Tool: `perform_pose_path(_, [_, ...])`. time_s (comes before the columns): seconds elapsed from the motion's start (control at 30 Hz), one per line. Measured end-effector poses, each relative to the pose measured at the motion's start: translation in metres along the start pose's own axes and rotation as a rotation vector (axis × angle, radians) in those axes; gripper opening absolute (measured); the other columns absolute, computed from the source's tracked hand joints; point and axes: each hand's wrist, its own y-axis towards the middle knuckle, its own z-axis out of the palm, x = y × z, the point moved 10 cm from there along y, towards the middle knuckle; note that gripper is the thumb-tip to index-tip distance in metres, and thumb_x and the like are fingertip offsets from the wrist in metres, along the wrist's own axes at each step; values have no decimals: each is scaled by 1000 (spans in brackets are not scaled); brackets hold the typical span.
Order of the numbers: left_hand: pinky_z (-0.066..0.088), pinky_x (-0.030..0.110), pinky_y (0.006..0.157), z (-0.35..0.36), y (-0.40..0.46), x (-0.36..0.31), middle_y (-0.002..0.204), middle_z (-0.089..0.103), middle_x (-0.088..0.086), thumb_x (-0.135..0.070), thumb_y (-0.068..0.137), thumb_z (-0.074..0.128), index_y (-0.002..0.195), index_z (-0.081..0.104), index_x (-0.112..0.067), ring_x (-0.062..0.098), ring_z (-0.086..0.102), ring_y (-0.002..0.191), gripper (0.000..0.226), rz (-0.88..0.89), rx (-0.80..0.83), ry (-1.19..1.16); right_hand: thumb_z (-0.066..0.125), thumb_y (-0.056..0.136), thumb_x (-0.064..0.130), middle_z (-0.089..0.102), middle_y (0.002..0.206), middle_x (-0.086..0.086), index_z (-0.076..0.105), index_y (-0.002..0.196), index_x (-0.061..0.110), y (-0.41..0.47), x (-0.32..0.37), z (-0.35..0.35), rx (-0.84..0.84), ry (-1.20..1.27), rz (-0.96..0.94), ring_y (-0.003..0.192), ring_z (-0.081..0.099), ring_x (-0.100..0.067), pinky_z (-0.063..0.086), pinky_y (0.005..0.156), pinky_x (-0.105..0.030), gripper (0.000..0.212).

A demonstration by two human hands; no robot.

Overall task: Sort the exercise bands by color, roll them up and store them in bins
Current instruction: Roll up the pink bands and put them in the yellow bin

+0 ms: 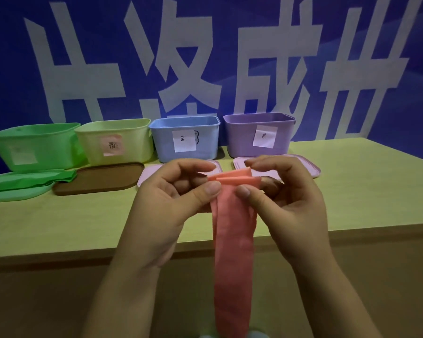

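Pink band (233, 240) pinched between both hands.

A deep blue wall (230, 25) fills the scene from 9 through 12 to 3 o'clock, printed with huge pale grey-white characters (181, 69). Below it a light yellow-green desk (352, 191) spans the width, its front edge catching soft light. The lighting is dim, and the corners are dark.

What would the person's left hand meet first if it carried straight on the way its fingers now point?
Probably the right hand: the left hand points rightward along the pink band both are pinching, with only its folded top between them.
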Motion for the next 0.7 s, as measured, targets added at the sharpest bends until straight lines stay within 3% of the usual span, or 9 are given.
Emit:
perform_pose_path(0.1, [53, 24, 57, 0, -1, -1, 66, 67, -1, -4, 64, 77, 83, 75, -28, 12, 66, 66, 30, 4, -14, -23, 73, 61, 13, 68, 82, 13, 61, 83, 15, -1, -10, -2, -61, 106, 79, 72, 65, -3, 52, 62, -15, 25])
perform_pose_path(0.23, [54, 25, 60, -1, -1, 0, 72, 71, -3, -5, 70, 65, 80, 76, -25, 13, 68, 70, 25, 29, -2, 0, 70, 57, 7, 68, 71, 8, 59, 76, 9, -4, -26, -1, -119, 269, 169, 67, 65, -4, 51, 61, -16, 22])
perform_pose_path(0.4, [53, 23, 61, -7, 1, 7, 73, 72, -1, -3, 69, 71, 75, 77, -21, 13, 68, 71, 20, -1, -25, 25, 78, 61, 2, 69, 81, 1, 65, 63, 19, -3, -31, 3, -83, 314, 180, 70, 65, -10, 52, 62, -19, 22])
perform_pose_path(0.57, [55, 26, 62, -15, 3, 10, 74, 73, 0, -9, 67, 65, 75, 77, -19, 14, 69, 72, 18, -9, -104, 81, 85, 53, 8, 69, 76, 1, 68, 63, 21, -5, -38, 13, 36, 280, 264, 73, 64, -11, 53, 64, -22, 24])
perform_pose_path(0.7, [55, 23, 64, -11, 0, 6, 77, 74, -3, -10, 69, 66, 81, 76, -25, 14, 71, 74, 22, 17, -92, 182, 77, 59, 13, 67, 69, 3, 68, 63, 20, -7, -43, 15, 29, 262, 304, 69, 64, -8, 52, 61, -21, 12])
